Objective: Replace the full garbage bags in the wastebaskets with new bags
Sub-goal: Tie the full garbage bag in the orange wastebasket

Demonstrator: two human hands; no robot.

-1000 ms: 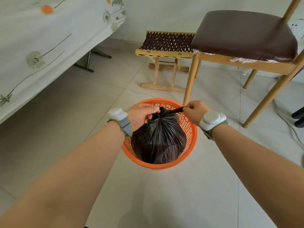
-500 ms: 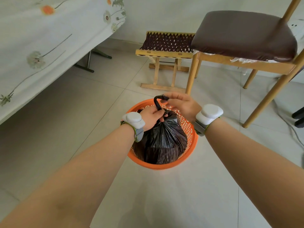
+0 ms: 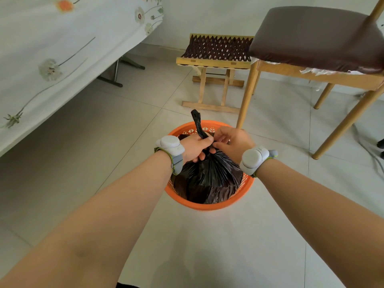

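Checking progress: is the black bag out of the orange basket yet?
No, the black bag sits inside the orange basket, the left hand gripping its neck.

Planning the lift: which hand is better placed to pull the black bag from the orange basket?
Probably left: the left hand grips the bag by its neck; the right hand only pinches it.

One cam only, on my head, wide-angle, pitched forward and down at the floor [image 3: 87, 146]. Close range: wastebasket [image 3: 208, 206] dead centre, chair [image 3: 311, 34] at 1 o'clock.
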